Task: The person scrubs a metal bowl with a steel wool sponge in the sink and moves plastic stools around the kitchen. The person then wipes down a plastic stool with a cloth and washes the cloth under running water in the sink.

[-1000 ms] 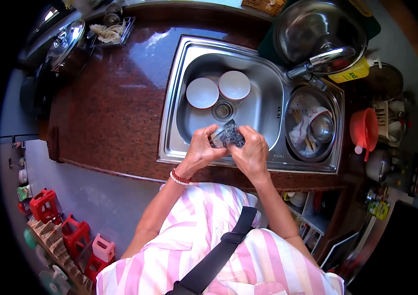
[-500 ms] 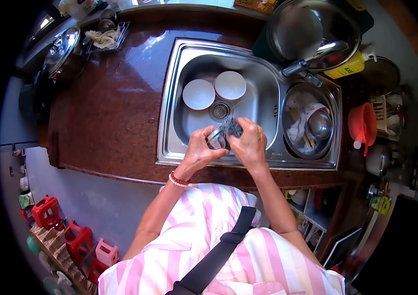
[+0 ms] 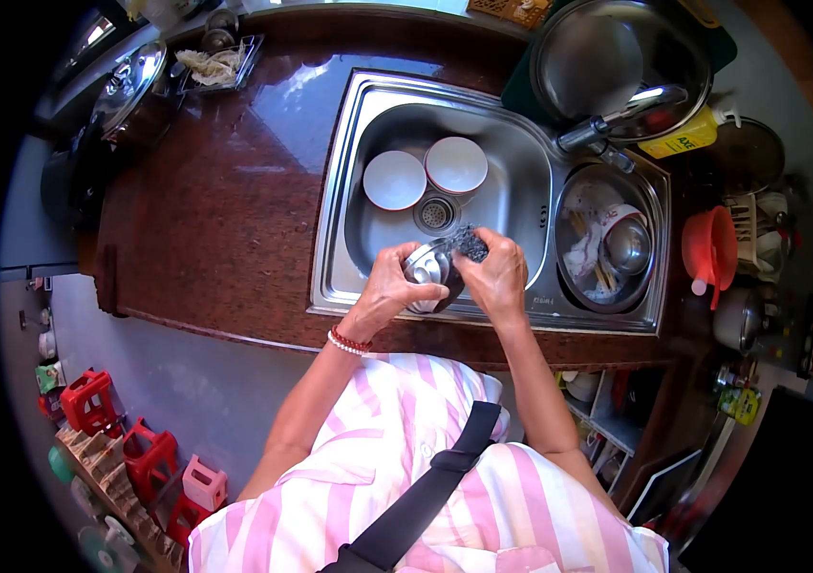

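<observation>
Over the near edge of the sink [image 3: 332, 239], my left hand [image 3: 385, 289] grips a small round steel dish [image 3: 426, 265], its thumb lying across the shiny face. The dish could be a bowl or a lid; my fingers cover part of it. Pinched in my right hand [image 3: 499, 275] is a dark grey steel wool scrubber [image 3: 469, 243], held at the dish's right edge. Beyond both hands, two white bowls [image 3: 394, 180] with reddish rims rest on the sink floor near the drain [image 3: 437, 216].
A steel basin [image 3: 574, 279] with a ladle [image 3: 627, 246] and other utensils fills the small right sink. The faucet [image 3: 607, 126] juts in from the back right, near a yellow soap bottle [image 3: 682, 138]. A red plastic scoop [image 3: 709, 250] is at the far right. Brown counter [image 3: 225, 220] extends left.
My left hand has tilted the steel dish so its shiny face shows more. My right hand has shifted slightly right with the scrubber. The whole view has moved a little.
</observation>
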### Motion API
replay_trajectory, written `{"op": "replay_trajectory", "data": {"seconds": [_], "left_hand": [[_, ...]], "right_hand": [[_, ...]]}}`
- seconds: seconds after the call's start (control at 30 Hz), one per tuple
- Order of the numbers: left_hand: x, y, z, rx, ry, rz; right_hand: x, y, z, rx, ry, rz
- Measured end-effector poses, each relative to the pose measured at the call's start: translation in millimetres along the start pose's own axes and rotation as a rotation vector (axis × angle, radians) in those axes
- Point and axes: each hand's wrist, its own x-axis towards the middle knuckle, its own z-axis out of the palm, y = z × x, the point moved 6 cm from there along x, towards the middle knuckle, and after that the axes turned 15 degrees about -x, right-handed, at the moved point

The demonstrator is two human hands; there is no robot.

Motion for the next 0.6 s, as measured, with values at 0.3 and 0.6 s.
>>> {"op": "replay_trajectory", "data": {"seconds": [0.3, 0.6], "left_hand": [[5, -3, 9, 0.071, -0.107, 0.089], [5, 4, 6, 0.094, -0.122, 0.117]], "right_hand": [[-9, -51, -12, -0.098, -0.056, -0.670], [-1, -56, -12, -0.102, -0.130, -0.875]]}}
